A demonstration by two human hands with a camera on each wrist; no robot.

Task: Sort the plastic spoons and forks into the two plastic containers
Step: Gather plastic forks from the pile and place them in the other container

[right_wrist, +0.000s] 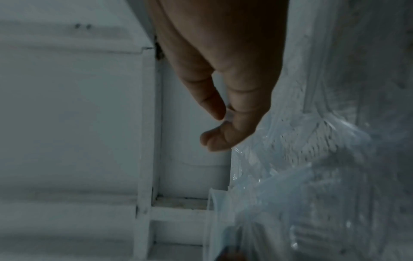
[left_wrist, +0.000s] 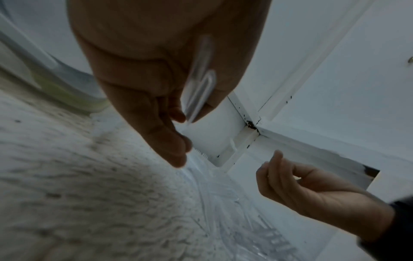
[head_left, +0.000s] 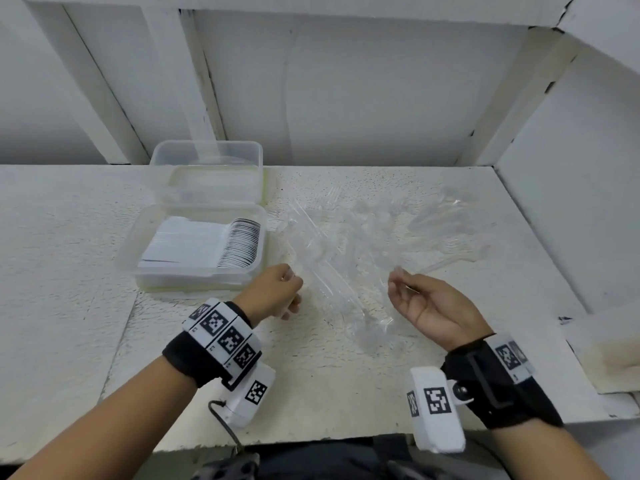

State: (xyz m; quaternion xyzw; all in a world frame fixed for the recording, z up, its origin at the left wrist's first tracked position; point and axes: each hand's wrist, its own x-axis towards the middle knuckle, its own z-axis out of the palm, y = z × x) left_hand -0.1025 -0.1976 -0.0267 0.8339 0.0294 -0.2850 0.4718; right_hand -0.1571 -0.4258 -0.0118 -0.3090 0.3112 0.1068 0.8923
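Loose clear plastic forks and spoons lie heaped on the white table, between and beyond my hands. My left hand hovers at the heap's left edge. It grips two clear utensil handles against the palm; whether they are forks or spoons I cannot tell. My right hand is palm-up at the heap's near right, and thumb and forefinger pinch a small clear utensil end. The near container at left holds a neat stack of spoons. The far container stands right behind it, its contents unclear.
A white wall runs behind the table, with slanted white beams at the left. A raised white side panel bounds the table on the right. A yellowish lid lies under the near container.
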